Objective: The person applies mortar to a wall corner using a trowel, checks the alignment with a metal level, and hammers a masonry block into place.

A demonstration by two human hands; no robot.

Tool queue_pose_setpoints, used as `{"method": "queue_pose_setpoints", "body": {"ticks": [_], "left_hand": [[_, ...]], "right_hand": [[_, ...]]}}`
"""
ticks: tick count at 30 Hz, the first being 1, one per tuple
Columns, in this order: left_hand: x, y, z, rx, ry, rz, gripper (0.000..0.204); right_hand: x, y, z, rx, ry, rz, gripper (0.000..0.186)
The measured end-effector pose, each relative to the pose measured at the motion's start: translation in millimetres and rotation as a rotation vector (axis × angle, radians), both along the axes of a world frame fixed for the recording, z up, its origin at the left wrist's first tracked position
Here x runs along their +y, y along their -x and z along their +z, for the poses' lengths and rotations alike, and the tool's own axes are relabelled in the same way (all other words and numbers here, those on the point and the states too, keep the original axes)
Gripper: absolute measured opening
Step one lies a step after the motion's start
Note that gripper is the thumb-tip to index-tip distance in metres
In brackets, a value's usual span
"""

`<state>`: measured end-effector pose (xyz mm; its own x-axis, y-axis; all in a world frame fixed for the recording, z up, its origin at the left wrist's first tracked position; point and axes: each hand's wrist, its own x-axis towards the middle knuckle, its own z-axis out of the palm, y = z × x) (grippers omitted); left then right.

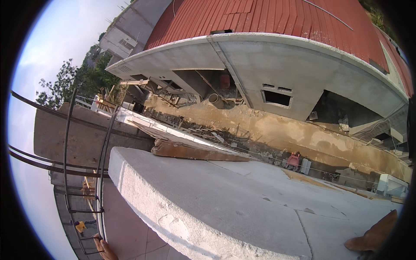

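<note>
A pale block wall (225,201), its thick edge rough and white, fills the lower middle. My right hand (375,236) rests on its surface at the lower right, with fingers apart and nothing visible in them. At the lower left, my left hand (106,249) shows only a few outstretched fingers, beside a tied steel rebar cage (67,173). These fingers lie against the edge of a smooth grey-pink wall face (130,225); the rest of the hand is cut off. A brown wooden board (197,151) lies along the pale wall's far edge.
Beyond the wall is a drop to a muddy yard (277,125) with scattered rubble. A grey building (281,65) with a red metal roof (260,19) stands across it. A thin line runs along the wall. Someone in yellow (80,226) is far below left.
</note>
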<state>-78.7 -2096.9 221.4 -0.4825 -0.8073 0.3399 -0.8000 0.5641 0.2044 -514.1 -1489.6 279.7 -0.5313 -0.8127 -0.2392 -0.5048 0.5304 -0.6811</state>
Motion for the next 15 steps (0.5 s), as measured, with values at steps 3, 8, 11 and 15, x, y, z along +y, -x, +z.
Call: {"method": "queue_pose_setpoints", "body": {"ticks": [3, 8, 11, 15], "left_hand": [[1, 3, -1, 0.008, 0.015, 0.007, 0.054], [0, 14, -9, 0.010, 0.022, -0.009, 0.054], [0, 17, -11, 0.004, 0.031, -0.016, 0.054], [-4, 8, -6, 0.010, 0.049, -0.022, 0.054]], "right_hand": [[-1, -3, -8, 0.038, 0.062, -0.034, 0.069], [-8, 15, 5, 0.111, 0.059, 0.058, 0.066], [-6, 15, 0, 0.071, 0.073, 0.033, 0.065], [-4, 13, -5, 0.037, 0.071, 0.017, 0.067]]}}
